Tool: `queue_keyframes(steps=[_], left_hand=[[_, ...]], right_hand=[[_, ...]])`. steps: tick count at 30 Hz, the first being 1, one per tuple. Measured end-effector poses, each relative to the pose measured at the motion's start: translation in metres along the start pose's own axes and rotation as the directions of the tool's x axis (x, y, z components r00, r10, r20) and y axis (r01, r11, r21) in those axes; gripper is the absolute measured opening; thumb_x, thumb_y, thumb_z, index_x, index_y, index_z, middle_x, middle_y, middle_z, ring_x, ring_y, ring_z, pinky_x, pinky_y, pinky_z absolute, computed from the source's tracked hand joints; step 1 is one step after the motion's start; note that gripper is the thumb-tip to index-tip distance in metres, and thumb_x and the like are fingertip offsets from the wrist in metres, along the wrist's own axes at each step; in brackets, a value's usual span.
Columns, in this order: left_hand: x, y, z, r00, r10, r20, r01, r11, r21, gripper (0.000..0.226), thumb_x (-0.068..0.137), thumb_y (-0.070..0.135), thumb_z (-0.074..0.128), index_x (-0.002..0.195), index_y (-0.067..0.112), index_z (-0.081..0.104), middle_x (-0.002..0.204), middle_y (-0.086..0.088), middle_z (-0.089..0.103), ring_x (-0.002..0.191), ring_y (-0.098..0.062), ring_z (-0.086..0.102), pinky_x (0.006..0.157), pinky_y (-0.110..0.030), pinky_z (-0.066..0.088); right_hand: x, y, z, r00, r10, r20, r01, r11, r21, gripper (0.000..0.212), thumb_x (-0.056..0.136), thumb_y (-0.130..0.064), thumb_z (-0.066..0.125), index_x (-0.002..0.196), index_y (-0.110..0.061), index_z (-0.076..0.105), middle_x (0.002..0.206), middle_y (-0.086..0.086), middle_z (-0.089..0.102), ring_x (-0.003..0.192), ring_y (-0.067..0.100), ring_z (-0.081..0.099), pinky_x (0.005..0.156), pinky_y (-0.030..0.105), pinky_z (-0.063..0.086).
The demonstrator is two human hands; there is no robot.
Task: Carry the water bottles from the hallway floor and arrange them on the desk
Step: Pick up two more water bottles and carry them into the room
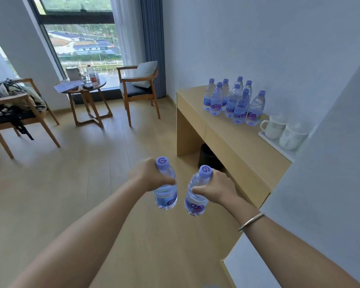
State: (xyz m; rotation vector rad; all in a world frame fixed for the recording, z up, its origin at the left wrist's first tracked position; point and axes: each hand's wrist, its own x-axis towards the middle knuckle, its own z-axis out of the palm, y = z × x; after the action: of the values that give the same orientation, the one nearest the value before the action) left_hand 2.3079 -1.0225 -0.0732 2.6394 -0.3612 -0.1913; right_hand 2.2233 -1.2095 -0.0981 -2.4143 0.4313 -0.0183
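Observation:
My left hand grips a clear water bottle with a purple cap just below its neck. My right hand holds a second water bottle the same way. Both bottles hang upright over the wooden floor, close together, short of the desk. The light wooden desk stands along the right wall. Several matching bottles stand in a tight cluster on its far half.
A white tray with two lidded white mugs sits on the desk's near end. A dark bin is under the desk. Two wooden armchairs and a round side table stand by the window. A white wall corner juts out at right.

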Motion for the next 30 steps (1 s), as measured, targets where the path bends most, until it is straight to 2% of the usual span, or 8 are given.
queue_keyframes(steps=[5,8,12,14,17,20,24,30], left_hand=[[0.074,-0.003,-0.001,0.996,0.061,0.067,-0.065,0.996,0.066,0.044,0.046,0.059,0.061,0.056,0.017,0.054,0.053,0.005,0.046,0.050,-0.016,0.043,0.045,-0.020,0.034],[0.120,0.006,0.004,0.992,0.091,0.084,-0.097,0.994,0.059,0.045,0.045,0.059,0.059,0.062,0.018,0.059,0.056,0.005,0.052,0.054,-0.016,0.048,0.047,-0.020,0.037],[0.186,0.031,0.009,0.985,0.143,0.094,-0.152,0.984,0.097,0.049,0.045,0.061,0.062,0.070,0.019,0.064,0.064,0.004,0.060,0.060,-0.017,0.058,0.052,-0.023,0.044],[0.223,0.047,0.009,0.978,0.176,0.110,-0.188,0.976,0.109,0.050,0.045,0.062,0.065,0.072,0.021,0.064,0.069,0.004,0.064,0.066,-0.016,0.063,0.054,-0.023,0.047],[0.279,0.073,0.005,0.965,0.222,0.137,-0.238,0.964,0.119,0.049,0.044,0.063,0.068,0.071,0.023,0.060,0.067,0.007,0.062,0.062,-0.012,0.059,0.051,-0.022,0.045],[0.333,0.101,0.004,0.958,0.253,0.137,-0.268,0.958,0.105,0.045,0.044,0.062,0.068,0.060,0.023,0.053,0.058,0.009,0.053,0.053,-0.011,0.051,0.047,-0.019,0.037],[0.395,0.134,0.013,0.943,0.301,0.142,-0.311,0.949,0.057,0.045,0.047,0.062,0.068,0.062,0.022,0.054,0.059,0.008,0.055,0.055,-0.013,0.053,0.046,-0.020,0.036],[0.474,0.178,0.040,0.888,0.397,0.232,-0.426,0.900,0.089,0.048,0.047,0.065,0.068,0.069,0.025,0.054,0.064,0.008,0.057,0.056,-0.009,0.053,0.047,-0.021,0.039]], right_hand=[[0.062,-0.007,-0.003,0.997,0.066,-0.050,-0.066,0.998,-0.011,0.027,0.059,-0.036,0.067,0.063,-0.026,0.042,0.056,-0.010,0.043,0.051,0.007,0.040,0.047,0.022,0.029],[0.106,-0.006,-0.009,0.991,0.093,-0.094,-0.097,0.995,-0.038,0.031,0.060,-0.038,0.068,0.060,-0.023,0.040,0.051,-0.009,0.040,0.047,0.008,0.038,0.045,0.023,0.028],[0.171,0.003,-0.024,0.982,0.123,-0.146,-0.124,0.992,0.004,0.028,0.060,-0.040,0.068,0.066,-0.017,0.053,0.058,-0.007,0.049,0.054,0.014,0.047,0.050,0.025,0.035],[0.205,0.007,-0.036,0.970,0.150,-0.191,-0.149,0.989,0.016,0.029,0.060,-0.041,0.069,0.064,-0.018,0.051,0.058,-0.007,0.050,0.052,0.011,0.047,0.047,0.024,0.033],[0.255,0.012,-0.059,0.952,0.175,-0.252,-0.176,0.984,0.017,0.034,0.060,-0.042,0.070,0.058,-0.020,0.044,0.055,-0.007,0.047,0.049,0.011,0.044,0.045,0.024,0.028],[0.303,0.021,-0.083,0.945,0.181,-0.271,-0.178,0.983,0.036,0.034,0.060,-0.041,0.069,0.060,-0.017,0.044,0.055,-0.004,0.045,0.053,0.015,0.045,0.050,0.025,0.033],[0.353,0.032,-0.108,0.924,0.232,-0.305,-0.186,0.967,0.173,0.029,0.060,-0.029,0.071,0.062,-0.016,0.045,0.058,0.000,0.042,0.055,0.016,0.041,0.054,0.030,0.034],[0.402,0.054,-0.123,0.873,0.361,-0.327,-0.293,0.926,0.240,0.032,0.063,-0.026,0.070,0.057,-0.019,0.040,0.049,-0.008,0.039,0.044,0.009,0.037,0.043,0.021,0.027]])
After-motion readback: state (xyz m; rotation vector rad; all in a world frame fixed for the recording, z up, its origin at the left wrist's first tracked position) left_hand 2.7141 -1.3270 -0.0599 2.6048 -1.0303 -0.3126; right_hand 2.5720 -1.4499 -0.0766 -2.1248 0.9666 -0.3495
